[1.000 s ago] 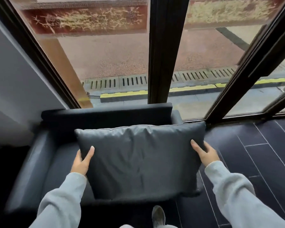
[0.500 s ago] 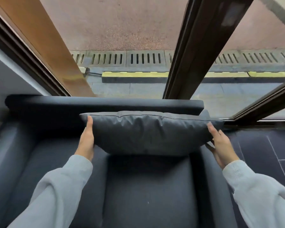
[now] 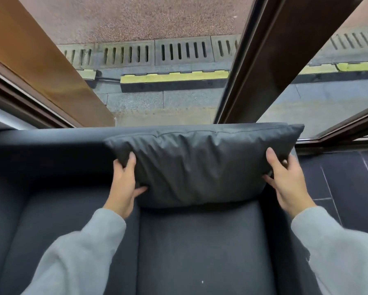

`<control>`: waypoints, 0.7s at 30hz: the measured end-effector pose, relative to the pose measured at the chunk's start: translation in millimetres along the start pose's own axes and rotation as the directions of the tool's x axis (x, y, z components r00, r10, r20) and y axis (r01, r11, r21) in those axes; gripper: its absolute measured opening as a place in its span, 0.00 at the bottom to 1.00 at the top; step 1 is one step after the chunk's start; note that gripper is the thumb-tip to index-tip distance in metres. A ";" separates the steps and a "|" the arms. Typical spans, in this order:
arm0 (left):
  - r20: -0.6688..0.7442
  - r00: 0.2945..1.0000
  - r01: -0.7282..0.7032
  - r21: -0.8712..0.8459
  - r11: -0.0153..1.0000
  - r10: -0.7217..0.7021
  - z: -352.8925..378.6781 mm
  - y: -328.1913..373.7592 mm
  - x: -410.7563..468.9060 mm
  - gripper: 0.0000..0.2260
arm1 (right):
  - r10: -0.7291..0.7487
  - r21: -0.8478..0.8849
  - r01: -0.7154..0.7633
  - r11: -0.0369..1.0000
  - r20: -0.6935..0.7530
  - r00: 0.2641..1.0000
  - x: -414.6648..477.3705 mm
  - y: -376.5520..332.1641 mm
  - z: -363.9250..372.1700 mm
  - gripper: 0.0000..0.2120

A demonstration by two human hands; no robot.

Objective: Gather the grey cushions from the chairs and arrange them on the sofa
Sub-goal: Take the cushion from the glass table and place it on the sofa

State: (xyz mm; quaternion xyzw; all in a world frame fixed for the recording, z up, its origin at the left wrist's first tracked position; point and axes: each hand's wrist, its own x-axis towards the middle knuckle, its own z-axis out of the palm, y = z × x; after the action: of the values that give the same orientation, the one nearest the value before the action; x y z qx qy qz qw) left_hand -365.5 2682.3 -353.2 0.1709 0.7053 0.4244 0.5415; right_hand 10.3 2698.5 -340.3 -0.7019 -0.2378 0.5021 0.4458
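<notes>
On my left the sofa (image 3: 51,220) runs out of view, its seat bare as far as I can see, with no other cushion on it. My left hand (image 3: 123,186) grips the left edge of the grey cushion (image 3: 200,167), thumb on the front face and fingers tucked behind. The cushion stands upright at the right end of the sofa, its bottom edge resting on the seat and its back leaning against the backrest (image 3: 51,137), top corners level with the top of it. My right hand (image 3: 289,184) holds the right edge the same way, so both hands are clamped on this one cushion, set apart by its width. I judge this cushion is nearly placed: it only needs a last press or straightening before I let go. No chairs or other grey cushions show here, so I cannot tell how many are left to fetch. Behind the backrest is a big window with a dark frame post (image 3: 264,60) and pavement with drain grates (image 3: 178,52) outside. To the right the dark tiled floor (image 3: 349,177) is open, and nothing blocks my way back along it.
</notes>
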 end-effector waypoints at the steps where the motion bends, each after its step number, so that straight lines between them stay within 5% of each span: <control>1: -0.011 1.000 0.004 0.002 1.000 -0.004 0.5 -7.3 -7.0 0.07 | -0.011 0.004 0.011 1.000 -0.040 0.999 -7.9 6.9 -1.4 0.18; 5: -0.025 0.999 0.024 0.024 0.999 -0.023 3.7 -7.8 9.2 0.14 | -0.051 -0.079 0.039 0.996 -0.160 0.986 -3.2 10.6 4.4 0.35; 10: -0.030 0.999 0.030 0.171 0.985 -0.025 -0.7 -0.3 24.5 0.33 | -0.005 -0.272 -0.025 0.962 -0.109 0.994 6.6 1.4 8.6 0.46; 12: -0.054 0.999 0.018 0.245 0.969 -0.005 -7.3 2.6 14.6 0.38 | 0.020 -0.417 -0.055 0.907 -0.087 0.996 -0.9 -4.6 6.3 0.43; 16: -0.060 0.997 -0.020 0.467 0.884 0.054 -9.3 2.9 -2.8 0.38 | 0.066 -0.749 -0.055 0.660 -0.014 0.998 -16.1 -8.7 18.3 0.45; 21: 0.092 0.971 -0.204 0.800 0.565 0.220 2.2 31.6 -103.9 0.39 | -0.069 -0.878 0.381 0.289 0.377 0.923 -94.4 -42.9 27.7 0.45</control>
State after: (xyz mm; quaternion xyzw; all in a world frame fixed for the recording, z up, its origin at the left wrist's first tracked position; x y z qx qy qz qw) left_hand -333.5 2628.8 -264.3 0.4759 0.7996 0.1239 0.3446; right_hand -46.3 2656.4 -259.4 -0.7123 -0.6386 0.2908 -0.0142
